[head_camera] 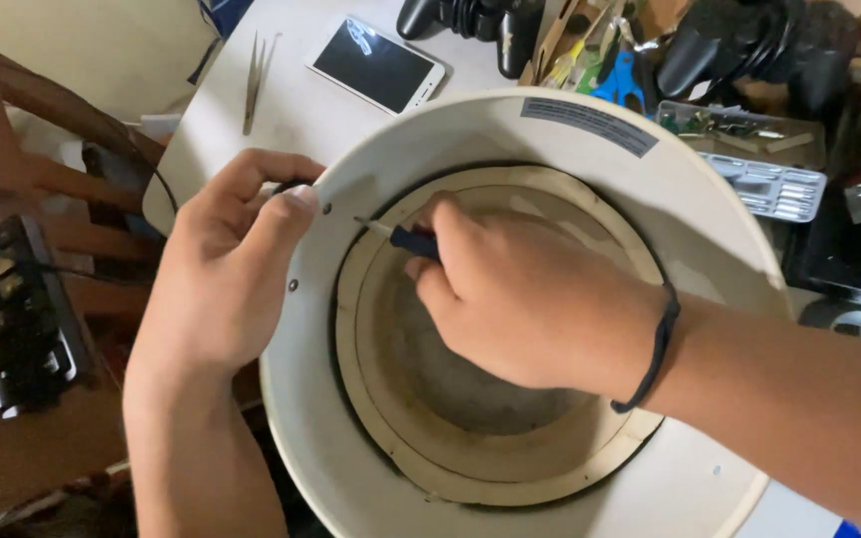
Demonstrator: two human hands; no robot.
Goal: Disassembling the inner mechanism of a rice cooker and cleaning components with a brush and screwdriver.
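A large round white plastic housing (pixel 710 239) fills the middle of the view, with a beige ring (pixel 421 448) and a grey bowl-like cavity inside it. My left hand (pixel 226 264) grips the housing's left rim, thumb on the inner wall near a small screw (pixel 327 209). My right hand (pixel 530 299) reaches inside and holds a small screwdriver (pixel 406 239) with a dark blue handle. Its metal tip points left toward that screw. A black band circles my right wrist.
On the white table behind lie tweezers (pixel 251 85), a white smartphone (pixel 376 65), a black game controller (pixel 470 20), a clear parts box (pixel 769 184) and cluttered tools. A dark keyboard (pixel 7 319) rests on a wooden chair at left.
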